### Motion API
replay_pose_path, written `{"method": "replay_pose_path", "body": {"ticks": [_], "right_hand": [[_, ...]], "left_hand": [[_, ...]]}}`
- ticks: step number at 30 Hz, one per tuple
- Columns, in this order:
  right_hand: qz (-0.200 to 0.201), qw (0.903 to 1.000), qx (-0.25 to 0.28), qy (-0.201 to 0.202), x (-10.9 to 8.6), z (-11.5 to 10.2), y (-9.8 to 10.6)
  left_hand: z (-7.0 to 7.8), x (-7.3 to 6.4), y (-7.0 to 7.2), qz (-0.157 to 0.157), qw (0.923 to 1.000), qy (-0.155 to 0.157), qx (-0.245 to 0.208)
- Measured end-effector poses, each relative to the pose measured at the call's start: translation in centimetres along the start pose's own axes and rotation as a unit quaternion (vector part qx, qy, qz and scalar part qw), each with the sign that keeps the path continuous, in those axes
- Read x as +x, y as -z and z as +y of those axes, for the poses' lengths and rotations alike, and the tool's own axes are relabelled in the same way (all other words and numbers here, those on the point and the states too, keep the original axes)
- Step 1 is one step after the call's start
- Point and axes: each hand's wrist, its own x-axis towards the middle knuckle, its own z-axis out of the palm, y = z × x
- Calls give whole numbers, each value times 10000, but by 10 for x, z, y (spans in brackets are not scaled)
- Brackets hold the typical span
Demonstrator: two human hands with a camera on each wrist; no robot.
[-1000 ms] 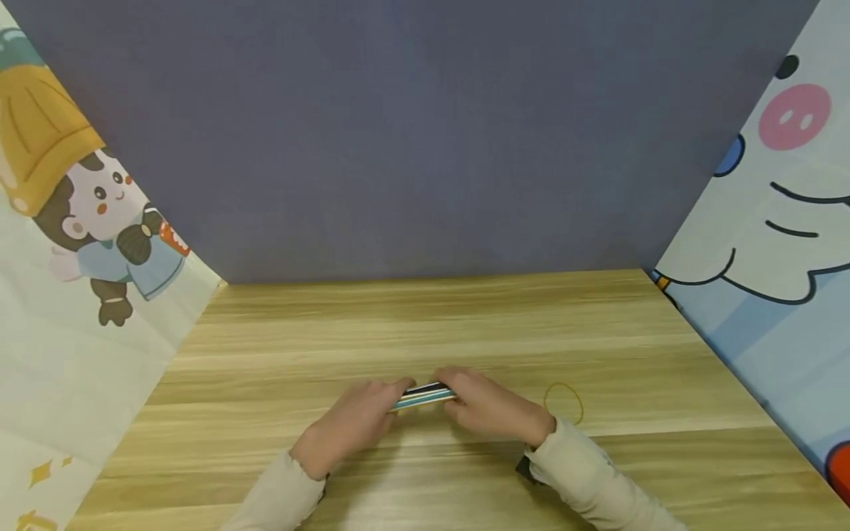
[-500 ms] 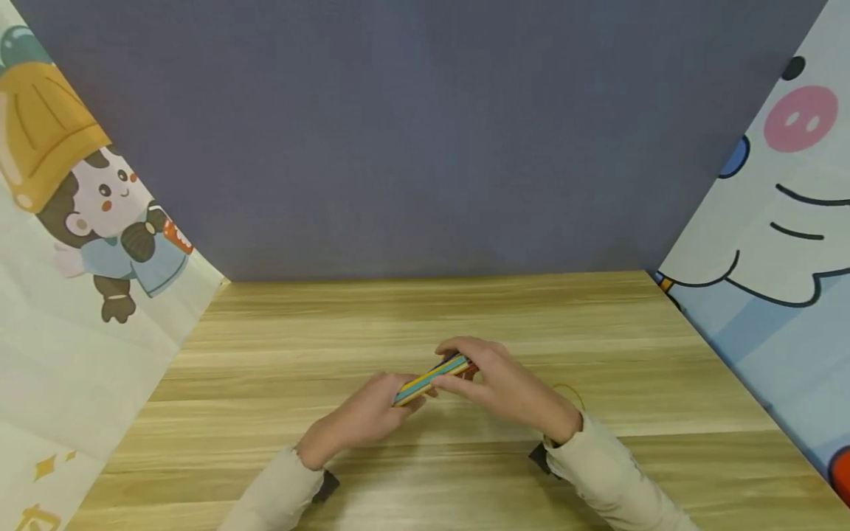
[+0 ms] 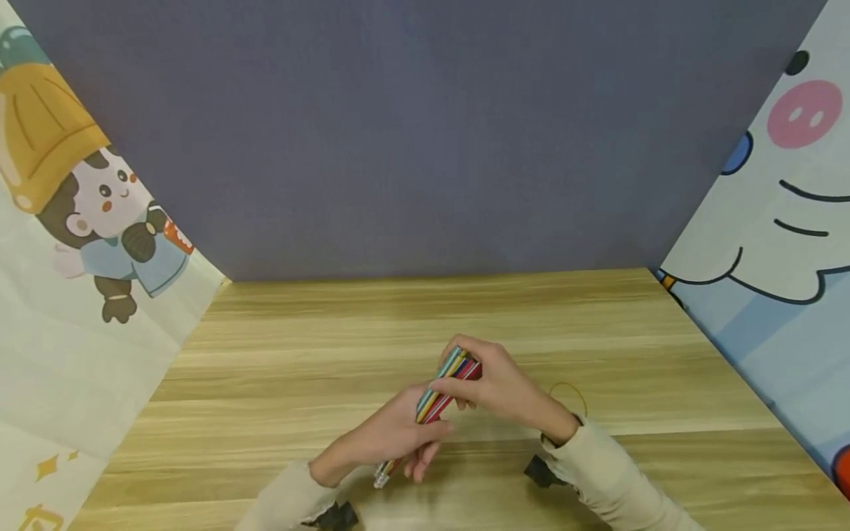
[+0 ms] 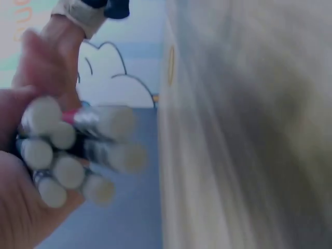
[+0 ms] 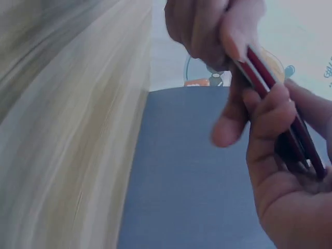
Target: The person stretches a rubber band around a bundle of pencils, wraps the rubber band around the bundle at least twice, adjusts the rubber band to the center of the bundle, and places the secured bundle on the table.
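Observation:
A bundle of several pencils (image 3: pixel 434 404), striped in red, yellow and teal, slants between both hands above the table. My left hand (image 3: pixel 388 429) holds its lower part, and the metal-banded ends with white erasers (image 4: pixel 69 172) poke out below that hand. Higher up, my right hand (image 3: pixel 501 385) grips the other end, thumb laid across the near side and fingers behind. Red pencil sides (image 5: pixel 267 83) show between the fingers in the right wrist view. The pencils' far tips are mostly covered by the right hand.
A thin yellow rubber band (image 3: pixel 564 383) lies on the wooden table (image 3: pixel 319 332), just beyond the right wrist. A grey panel (image 3: pixel 425 147) rises at the table's back. Cartoon-printed sheets (image 3: pixel 80 383) flank both sides.
The bundle has turned from nearly level to steeply slanted, its right end raised. My right hand has moved up and toward the right. The left hand now lets the eraser ends show beneath it.

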Motion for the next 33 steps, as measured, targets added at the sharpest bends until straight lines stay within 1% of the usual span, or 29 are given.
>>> {"method": "replay_pose_path", "body": {"ticks": [3,6,8,10,12,13,14,18,20,23,25,26,29,31,32,33], "right_hand": [[338,9988,-296,208,0,-1,1],[575,9958,-587,393,-1,-3,3],[528,9950,-732,417,-3,-4,4],[360,9957,-764,368,-4,-5,2],[171,9964,-763,315,-4,-6,-2],[70,9967,-746,308,-4,-6,-3],[-27,9969,-721,304,-3,-6,-4],[-285,9969,-726,140,-3,-6,-2],[-304,9963,-806,58,-3,-6,0],[-324,9952,-922,-39,-4,-7,1],[-546,9936,-983,-95,-3,-7,1],[-699,9924,-1007,-125,-3,-6,1],[-1276,9833,-1278,-241,-3,-2,2],[-1624,9773,-1324,-320,-3,1,3],[-1743,9760,-1252,-374,-3,3,3],[-1797,9764,-1121,-416,-3,6,4]], "left_hand": [[-3,2,-2,-11,9992,-115,-380],[-4,2,-3,-130,9951,-66,-975],[-3,2,-5,-258,9902,-2,-1376],[-4,2,-7,-374,9835,58,-1771],[-5,2,-10,-418,9793,115,-1976],[-6,3,-11,-402,9795,91,-1971],[-7,3,-11,-335,9816,89,-1877],[-9,3,-10,67,9929,157,-1177],[-9,1,-9,161,9952,242,-935],[-9,-1,-8,-99,9955,345,-883],[-10,-2,-9,-293,9950,413,-865],[-11,-1,-9,-338,9954,424,-786],[-14,2,-12,-278,9976,471,-429],[-17,4,-13,-212,9982,501,-248],[-17,5,-14,-189,9983,524,-190],[-18,5,-14,-190,9980,551,-231]]}}
